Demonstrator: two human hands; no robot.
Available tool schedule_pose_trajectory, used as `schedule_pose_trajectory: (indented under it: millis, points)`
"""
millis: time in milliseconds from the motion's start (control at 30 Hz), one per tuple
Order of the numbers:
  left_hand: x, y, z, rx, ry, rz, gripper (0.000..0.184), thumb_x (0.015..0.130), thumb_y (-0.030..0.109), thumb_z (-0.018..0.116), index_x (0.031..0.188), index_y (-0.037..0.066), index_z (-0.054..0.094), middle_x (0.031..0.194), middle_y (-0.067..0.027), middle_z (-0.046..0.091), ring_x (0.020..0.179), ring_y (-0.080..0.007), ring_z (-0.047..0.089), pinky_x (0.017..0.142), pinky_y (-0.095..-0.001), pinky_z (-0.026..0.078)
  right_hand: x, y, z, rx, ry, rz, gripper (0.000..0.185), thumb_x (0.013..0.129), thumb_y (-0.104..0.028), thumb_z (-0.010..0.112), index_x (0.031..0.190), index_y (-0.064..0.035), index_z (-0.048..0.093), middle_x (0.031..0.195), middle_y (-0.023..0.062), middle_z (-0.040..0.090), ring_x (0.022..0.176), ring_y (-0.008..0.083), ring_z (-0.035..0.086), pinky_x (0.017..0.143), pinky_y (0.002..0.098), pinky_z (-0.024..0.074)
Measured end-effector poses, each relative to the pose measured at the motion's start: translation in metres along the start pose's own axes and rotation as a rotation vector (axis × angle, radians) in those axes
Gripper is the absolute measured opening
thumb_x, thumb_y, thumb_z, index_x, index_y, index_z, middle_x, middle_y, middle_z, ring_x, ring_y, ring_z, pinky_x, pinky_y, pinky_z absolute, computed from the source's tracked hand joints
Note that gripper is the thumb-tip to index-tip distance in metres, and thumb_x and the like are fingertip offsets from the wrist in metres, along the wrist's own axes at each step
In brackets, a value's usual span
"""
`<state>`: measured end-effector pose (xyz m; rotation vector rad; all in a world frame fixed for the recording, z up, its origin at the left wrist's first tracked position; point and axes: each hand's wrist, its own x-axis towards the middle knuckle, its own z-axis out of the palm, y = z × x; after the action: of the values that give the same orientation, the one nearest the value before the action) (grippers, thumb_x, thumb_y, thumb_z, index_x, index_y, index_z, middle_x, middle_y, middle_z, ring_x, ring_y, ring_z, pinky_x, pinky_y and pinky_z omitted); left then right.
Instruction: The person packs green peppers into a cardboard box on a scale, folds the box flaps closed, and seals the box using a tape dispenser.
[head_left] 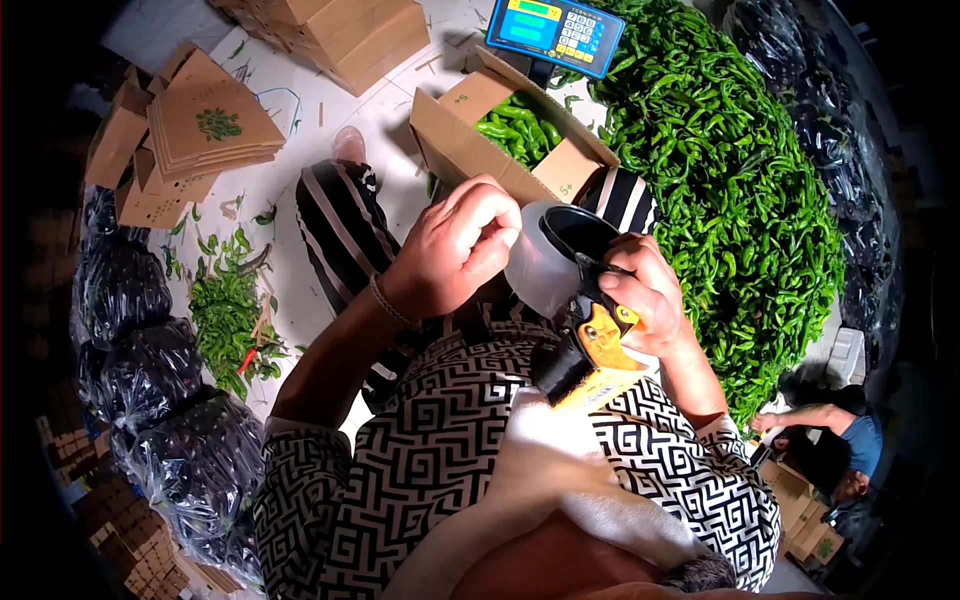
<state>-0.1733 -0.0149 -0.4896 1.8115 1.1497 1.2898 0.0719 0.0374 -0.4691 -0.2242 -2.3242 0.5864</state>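
My right hand [645, 290] is wrapped round a yellow and black tape dispenser [605, 345], held up in front of my chest. On it sits a wide roll of clear tape [538, 262] with a dark core. Close to the left side of the roll, my left hand [455, 245] is closed, fingers curled and thumb pressed in; whether it pinches the tape's end I cannot tell. Just beyond both hands stands an open cardboard box [460, 135] with green peppers [518, 130] inside, its flaps raised.
A large heap of green peppers [730, 200] fills the right side. Behind the box is a blue scale display [553, 32]. Flattened cartons [215, 120], loose peppers [230, 310] and dark plastic bags [150, 375] lie left. Another person [850, 440] bends at lower right.
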Motion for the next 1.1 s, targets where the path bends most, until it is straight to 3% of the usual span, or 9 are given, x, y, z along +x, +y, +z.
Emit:
schedule_pose_trajectory:
  millis: [167, 467, 967, 1100]
  points:
    - [-0.008, -0.009, 0.006, -0.309, 0.130, -0.177, 0.011, 0.081, -0.001, 0.057, 0.091, 0.000, 0.057, 0.089, -0.0098, 0.057, 0.076, -0.0187, 0.058, 0.072, -0.0269, 0.048, -0.005, 0.005, 0.006, -0.038, 0.079, 0.007, 0.050, 0.064, -0.017, 0.079, 0.107, -0.0080, 0.056, 0.084, 0.0096, 0.054, 0.075, 0.0290, 0.056, 0.065, 0.0383, 0.0468]
    - [-0.003, 0.006, -0.001, -0.018, 0.126, -0.061, 0.009, 0.079, 0.000, 0.063, 0.088, -0.001, 0.064, 0.086, -0.0106, 0.065, 0.074, -0.0181, 0.063, 0.067, -0.0267, 0.050, 0.001, 0.003, 0.000, -0.050, 0.009, 0.006, 0.050, 0.063, -0.020, 0.078, 0.106, -0.0079, 0.057, 0.086, 0.0099, 0.054, 0.075, 0.0288, 0.055, 0.065, 0.0378, 0.0457]
    - [0.000, 0.018, -0.001, 0.483, 0.097, 0.322, 0.008, 0.076, -0.001, 0.063, 0.082, 0.001, 0.059, 0.081, -0.0125, 0.060, 0.068, -0.0267, 0.062, 0.059, -0.0315, 0.051, 0.004, 0.003, -0.004, 0.004, -0.074, 0.024, 0.049, 0.063, -0.023, 0.076, 0.106, -0.0064, 0.057, 0.087, 0.0106, 0.054, 0.075, 0.0287, 0.054, 0.065, 0.0379, 0.0449]
    - [0.000, 0.013, 0.003, 0.469, 0.098, 0.271, 0.011, 0.074, -0.002, 0.063, 0.081, 0.002, 0.055, 0.078, -0.0121, 0.057, 0.064, -0.0280, 0.059, 0.057, -0.0332, 0.049, 0.005, 0.002, -0.004, 0.004, -0.050, 0.032, 0.050, 0.062, -0.021, 0.077, 0.106, -0.0064, 0.057, 0.086, 0.0105, 0.054, 0.075, 0.0287, 0.054, 0.065, 0.0377, 0.0453]
